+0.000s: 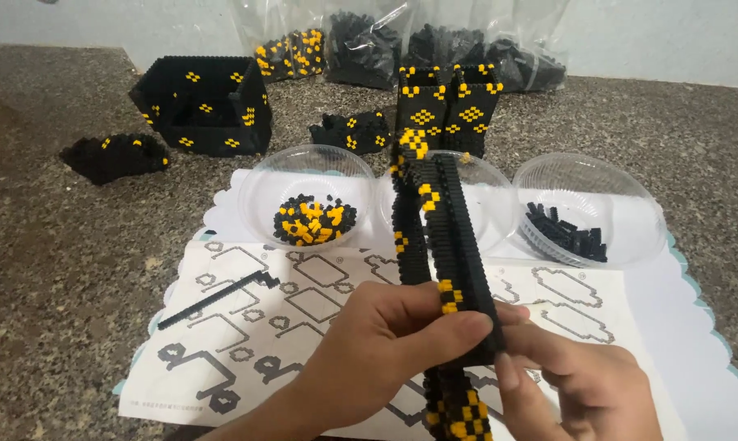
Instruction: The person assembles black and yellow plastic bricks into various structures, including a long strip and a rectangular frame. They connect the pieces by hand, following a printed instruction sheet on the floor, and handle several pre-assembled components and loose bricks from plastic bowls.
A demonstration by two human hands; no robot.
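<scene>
My left hand [385, 343] and my right hand [581, 380] together grip a long black brick panel with yellow spots [442, 237], held upright and edge-on near the lower middle. The left thumb and fingers wrap its lower part; the right fingers pinch it from the right side. Under the hands lies a white instruction sheet [246, 327] with outlined shapes. A thin black brick strip [218, 298] rests on the sheet to the left.
Three clear plastic bowls stand behind the sheet: the left bowl [263, 175] holds black and yellow pieces, the middle bowl [491, 196], the right bowl [622, 192] holds black pieces. Built black boxes [205, 106], [446, 114], smaller fragments [111, 155] and bags of bricks [361, 41] sit farther back.
</scene>
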